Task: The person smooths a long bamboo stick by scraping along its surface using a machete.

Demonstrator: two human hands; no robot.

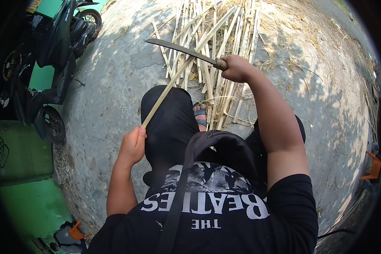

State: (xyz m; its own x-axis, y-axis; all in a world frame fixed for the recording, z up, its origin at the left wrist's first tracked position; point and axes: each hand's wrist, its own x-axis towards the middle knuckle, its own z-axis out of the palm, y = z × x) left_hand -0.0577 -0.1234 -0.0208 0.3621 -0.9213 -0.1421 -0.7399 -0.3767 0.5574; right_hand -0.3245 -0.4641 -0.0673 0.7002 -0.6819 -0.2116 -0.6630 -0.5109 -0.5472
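My left hand [133,144] is closed around the near end of a long split bamboo strip [168,88]. The strip slants away up and to the right, passing over my bent left knee toward the far pile. In my right hand [237,69] is the wooden handle of a machete [178,47], its long dark blade pointing left. The blade lies across the strip about midway along it; whether the edge touches the strip I cannot tell. Beyond and below the blade, a heap of pale bamboo strips [241,46] lies on the ground.
A dark motorcycle [55,59] stands at the left beside a green wall [34,203]. My sandalled foot [200,115] is close to the bamboo heap. Thin shavings [292,65] litter the concrete at the right. An orange chair [371,166] shows at the right rim.
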